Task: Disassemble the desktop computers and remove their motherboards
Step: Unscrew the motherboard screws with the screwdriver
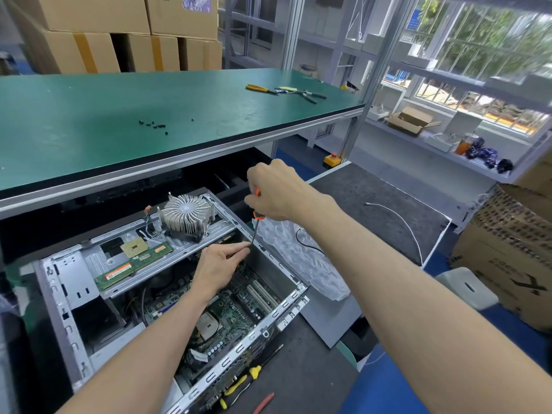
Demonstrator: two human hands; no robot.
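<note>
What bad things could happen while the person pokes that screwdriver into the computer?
The screwdriver, gripped by the right hand and steadied at its shaft by the left hand, might slip and scratch the motherboard. A loosened screw could drop into the case and get lost among the parts. The heatsink rests loose on the case's crossbar, so a bump might knock it down.

**Open case, board still inside**

The grey metal computer case [64, 289] lay on its side, open at the top — its green motherboard [236, 313] still seated at the bottom. A finned heatsink [186, 215] and loose memory sticks [134, 265] rested on the inner bracket.
</note>
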